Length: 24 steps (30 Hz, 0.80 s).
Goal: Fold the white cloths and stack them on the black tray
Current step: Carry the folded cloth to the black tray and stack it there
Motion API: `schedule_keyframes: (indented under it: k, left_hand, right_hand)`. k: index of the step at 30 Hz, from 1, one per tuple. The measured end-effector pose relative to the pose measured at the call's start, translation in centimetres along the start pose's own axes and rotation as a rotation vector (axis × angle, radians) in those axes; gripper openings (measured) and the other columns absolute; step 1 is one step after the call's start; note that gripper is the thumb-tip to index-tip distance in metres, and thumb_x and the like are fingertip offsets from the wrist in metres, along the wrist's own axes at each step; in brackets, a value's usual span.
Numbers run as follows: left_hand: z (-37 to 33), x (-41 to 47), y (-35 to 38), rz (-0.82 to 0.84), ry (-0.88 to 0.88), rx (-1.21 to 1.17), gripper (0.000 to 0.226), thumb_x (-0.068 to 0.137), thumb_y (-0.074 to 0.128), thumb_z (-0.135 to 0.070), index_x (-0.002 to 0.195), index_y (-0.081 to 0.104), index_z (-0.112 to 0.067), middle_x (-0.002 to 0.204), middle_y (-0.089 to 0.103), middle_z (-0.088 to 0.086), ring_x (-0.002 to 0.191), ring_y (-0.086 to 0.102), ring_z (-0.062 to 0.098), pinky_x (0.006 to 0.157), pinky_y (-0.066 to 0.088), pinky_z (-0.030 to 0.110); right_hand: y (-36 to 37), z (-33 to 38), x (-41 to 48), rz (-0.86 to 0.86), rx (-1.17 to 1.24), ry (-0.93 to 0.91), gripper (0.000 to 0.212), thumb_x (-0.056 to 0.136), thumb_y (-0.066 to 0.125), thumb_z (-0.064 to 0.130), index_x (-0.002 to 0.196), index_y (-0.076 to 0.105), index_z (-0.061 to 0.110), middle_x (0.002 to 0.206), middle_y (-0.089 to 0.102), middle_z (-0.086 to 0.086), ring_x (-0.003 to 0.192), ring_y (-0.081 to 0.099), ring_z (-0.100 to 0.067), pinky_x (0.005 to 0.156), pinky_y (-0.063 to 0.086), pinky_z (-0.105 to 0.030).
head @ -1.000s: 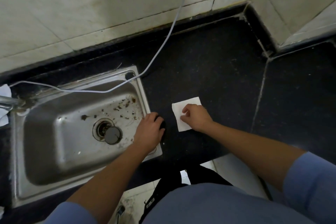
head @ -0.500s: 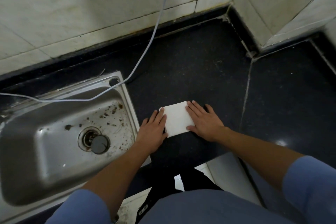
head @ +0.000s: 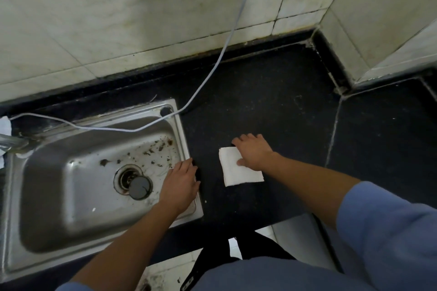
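Note:
A small folded white cloth [head: 236, 172] lies flat on the black counter [head: 260, 106], just right of the sink. My right hand [head: 254, 151] covers its far right corner, with the thumb on the cloth and the fingers curled over its far edge. My left hand [head: 181, 184] rests flat, fingers apart, on the sink's right rim [head: 183, 130], a short gap left of the cloth and not touching it. No black tray separate from the counter is in view.
A steel sink with dirt specks and a dark drain plug [head: 139, 188] fills the left. A pale cable [head: 212, 71] hangs from the tiled wall across the sink's back rim. A tap [head: 11, 142] sticks in at far left. A tiled wall corner [head: 378, 30] juts in at right.
My left hand has left the cloth and moved left onto the sink rim. My right hand has shifted from lying flat on the cloth's right side to its far corner.

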<state>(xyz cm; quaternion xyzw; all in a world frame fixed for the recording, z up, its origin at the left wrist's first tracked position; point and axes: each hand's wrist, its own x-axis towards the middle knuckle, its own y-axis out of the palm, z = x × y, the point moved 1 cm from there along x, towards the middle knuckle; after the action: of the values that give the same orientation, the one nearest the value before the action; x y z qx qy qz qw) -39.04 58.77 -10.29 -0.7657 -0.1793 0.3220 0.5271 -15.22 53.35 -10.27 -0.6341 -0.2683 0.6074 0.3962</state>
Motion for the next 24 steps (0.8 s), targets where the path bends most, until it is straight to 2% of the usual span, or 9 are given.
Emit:
schedule_keyframes:
  k: [3,6,12,18,24]
  left_hand:
    - [0.9,-1.2,0.0,-0.017,-0.026,-0.003,0.044,0.081,0.069,-0.023,0.122,0.059,-0.007,0.132,0.054,0.011,0.117,0.054,0.032,0.090,0.047,0.042]
    - [1.2,-1.7,-0.3,-0.038,-0.033,-0.001,0.043,0.081,0.070,-0.024,0.120,0.060,-0.008,0.131,0.056,0.012,0.116,0.054,0.032,0.090,0.048,0.042]
    - [1.0,0.0,-2.3,-0.030,0.067,-0.008,0.036,0.090,0.056,-0.029,0.124,0.056,-0.017,0.129,0.051,0.003,0.118,0.047,0.022,0.097,0.042,0.034]
    - [-1.5,3.8,-4.8,-0.009,0.237,0.064,0.038,0.092,0.051,-0.033,0.128,0.052,-0.019,0.125,0.051,0.002,0.114,0.049,0.019,0.096,0.043,0.034]
    - [-7.4,4.4,-6.8,-0.025,0.449,0.136,0.036,0.095,0.047,-0.033,0.127,0.050,-0.019,0.122,0.052,0.003,0.113,0.049,0.021,0.091,0.044,0.034]
  right_hand:
    - [-0.2,0.2,0.2,0.079,0.063,0.042,0.046,0.088,0.060,0.035,0.128,0.045,0.016,0.115,0.062,-0.008,0.103,0.058,-0.027,0.090,0.042,-0.041]
    - [0.1,0.2,-0.2,0.104,0.161,0.078,0.036,0.088,0.059,0.032,0.119,0.055,0.015,0.116,0.060,-0.007,0.102,0.059,-0.025,0.081,0.048,-0.035]
    - [-0.3,-0.7,-3.9,-0.036,0.328,0.172,0.025,0.082,0.061,0.030,0.103,0.055,0.018,0.102,0.062,-0.005,0.090,0.060,-0.025,0.065,0.041,-0.032]
    - [0.0,-2.4,-9.9,-0.279,0.389,0.314,0.029,0.084,0.059,0.044,0.102,0.053,0.022,0.097,0.065,-0.006,0.091,0.061,-0.030,0.066,0.040,-0.032]
    - [0.9,-3.9,-18.0,-0.433,0.462,0.487,0.040,0.089,0.045,0.063,0.094,0.047,0.023,0.077,0.056,0.002,0.077,0.059,-0.025,0.062,0.040,-0.035]
